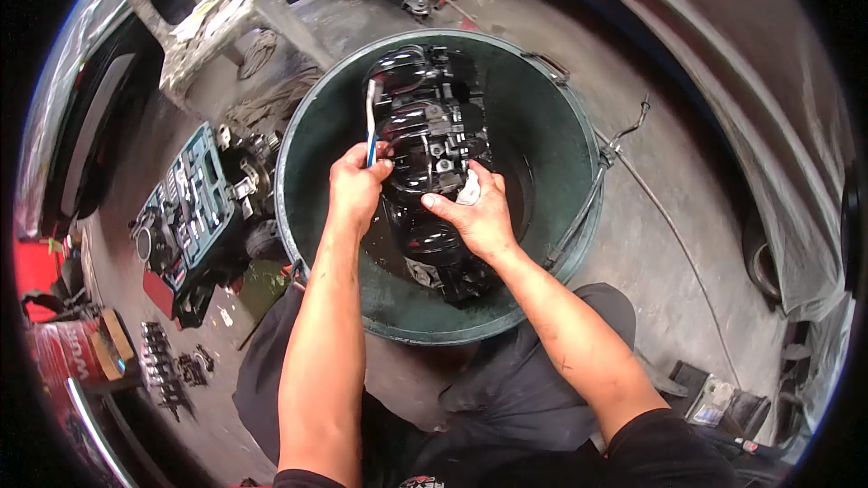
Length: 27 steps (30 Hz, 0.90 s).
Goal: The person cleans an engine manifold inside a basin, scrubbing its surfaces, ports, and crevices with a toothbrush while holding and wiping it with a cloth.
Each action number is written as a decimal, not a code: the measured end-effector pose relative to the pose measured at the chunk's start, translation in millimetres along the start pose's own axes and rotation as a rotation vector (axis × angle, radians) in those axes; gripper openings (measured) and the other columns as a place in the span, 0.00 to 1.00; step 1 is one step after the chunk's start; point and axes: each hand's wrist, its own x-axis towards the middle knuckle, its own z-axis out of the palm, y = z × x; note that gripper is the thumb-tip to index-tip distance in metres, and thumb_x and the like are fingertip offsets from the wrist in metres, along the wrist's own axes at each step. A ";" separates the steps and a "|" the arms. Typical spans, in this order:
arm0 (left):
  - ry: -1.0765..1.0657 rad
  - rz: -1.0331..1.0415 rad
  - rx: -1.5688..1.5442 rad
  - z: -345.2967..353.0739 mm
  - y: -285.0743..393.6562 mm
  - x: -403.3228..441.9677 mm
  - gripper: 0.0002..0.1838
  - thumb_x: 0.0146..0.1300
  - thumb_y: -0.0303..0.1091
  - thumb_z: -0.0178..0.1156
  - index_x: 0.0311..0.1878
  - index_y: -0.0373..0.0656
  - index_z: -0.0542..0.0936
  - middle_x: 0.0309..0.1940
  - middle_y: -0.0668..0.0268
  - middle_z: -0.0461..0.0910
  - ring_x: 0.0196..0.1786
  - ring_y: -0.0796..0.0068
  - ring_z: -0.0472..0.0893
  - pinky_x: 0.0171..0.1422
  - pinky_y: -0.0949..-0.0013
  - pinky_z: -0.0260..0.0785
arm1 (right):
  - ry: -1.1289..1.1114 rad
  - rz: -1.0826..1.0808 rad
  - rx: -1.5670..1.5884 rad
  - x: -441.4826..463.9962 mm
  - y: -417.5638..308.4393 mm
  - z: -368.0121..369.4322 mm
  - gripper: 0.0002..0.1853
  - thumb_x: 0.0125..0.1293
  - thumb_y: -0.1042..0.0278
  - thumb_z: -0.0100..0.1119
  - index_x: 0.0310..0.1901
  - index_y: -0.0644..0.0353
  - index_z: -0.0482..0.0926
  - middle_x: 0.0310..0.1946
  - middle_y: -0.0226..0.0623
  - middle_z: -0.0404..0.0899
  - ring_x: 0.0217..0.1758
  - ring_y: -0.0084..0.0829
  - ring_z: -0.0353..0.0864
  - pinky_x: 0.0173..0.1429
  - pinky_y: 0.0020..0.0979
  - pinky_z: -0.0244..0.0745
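A glossy black engine intake manifold with curved runners stands lengthwise inside a large green tub. My left hand is closed on a blue and white toothbrush, whose head points up along the manifold's left side. Its fingertips also reach the manifold's edge. On the other side, my right hand grips the manifold, thumb on top. A small white piece, perhaps cloth, shows between that hand's fingers and the part. The fingers beneath are partly hidden.
At left lies an open tool case beside metal parts. A dirty plastic chair stands behind it. A rope or hose runs from the tub's right rim across the floor. Plastic sheeting covers something at right; a crankshaft-like part lies lower left.
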 end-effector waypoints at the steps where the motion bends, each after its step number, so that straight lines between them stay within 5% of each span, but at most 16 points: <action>1: -0.005 0.047 0.067 0.5 -4.0 -2.1 0.16 0.64 0.21 0.62 0.55 0.39 0.82 0.42 0.70 0.85 0.38 0.81 0.77 0.40 0.75 0.67 | -0.001 -0.003 -0.069 -1.2 0.3 -1.4 0.59 0.42 0.42 0.85 0.69 0.74 0.67 0.56 0.45 0.69 0.62 0.41 0.76 0.67 0.38 0.73; 5: 0.157 0.168 0.213 11.8 -15.9 1.7 0.09 0.67 0.24 0.63 0.49 0.36 0.82 0.40 0.70 0.85 0.41 0.81 0.80 0.46 0.73 0.71 | -0.032 0.018 -0.047 -3.0 -6.6 -2.0 0.61 0.42 0.43 0.86 0.69 0.77 0.65 0.59 0.47 0.67 0.65 0.41 0.73 0.71 0.37 0.70; 10: 0.382 0.310 0.448 29.6 -3.3 -11.2 0.06 0.64 0.25 0.65 0.42 0.38 0.80 0.32 0.54 0.84 0.37 0.55 0.84 0.45 0.57 0.73 | -0.054 0.016 -0.125 -3.8 -14.2 -5.2 0.61 0.42 0.42 0.85 0.69 0.78 0.64 0.61 0.50 0.66 0.66 0.42 0.73 0.71 0.38 0.70; 23: 0.406 0.387 0.448 30.6 -16.9 -4.2 0.05 0.64 0.23 0.62 0.37 0.36 0.75 0.28 0.52 0.81 0.35 0.49 0.83 0.42 0.53 0.71 | 0.020 -0.052 -0.154 -2.5 -0.7 2.0 0.57 0.43 0.41 0.83 0.67 0.75 0.68 0.56 0.48 0.70 0.62 0.43 0.76 0.67 0.39 0.73; 27: 0.349 0.326 0.528 26.2 -9.2 -5.2 0.05 0.64 0.26 0.65 0.40 0.37 0.80 0.31 0.57 0.83 0.34 0.63 0.82 0.43 0.59 0.71 | 0.028 -0.068 -0.175 -3.1 -4.0 0.2 0.57 0.44 0.41 0.83 0.67 0.76 0.68 0.55 0.48 0.71 0.60 0.43 0.77 0.65 0.39 0.74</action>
